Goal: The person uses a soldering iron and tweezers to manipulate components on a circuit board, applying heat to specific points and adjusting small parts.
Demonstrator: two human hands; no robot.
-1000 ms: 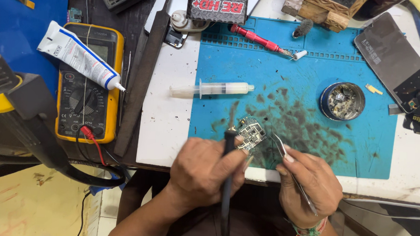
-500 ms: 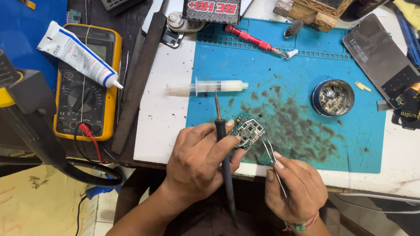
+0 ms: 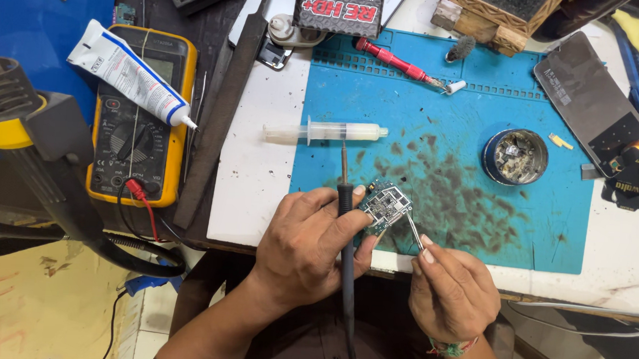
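My left hand (image 3: 309,241) grips a black soldering iron (image 3: 346,203) with its metal tip pointing away from me, and its fingertips also steady a small green circuit board (image 3: 384,205). My right hand (image 3: 452,288) pinches metal tweezers (image 3: 412,228) whose points reach the board's right edge. The board is held just above the stained blue work mat (image 3: 447,99) near the table's front edge.
A syringe (image 3: 325,132) lies on the mat's left edge. A round tin (image 3: 514,156) sits to the right, a red screwdriver (image 3: 398,62) at the back. A yellow multimeter (image 3: 140,119) with a white tube (image 3: 128,71) on it lies left. A dismantled phone (image 3: 593,106) is at right.
Both hands and the board have shifted slightly away from me onto the mat. The soldering iron tip now points further up toward the syringe.
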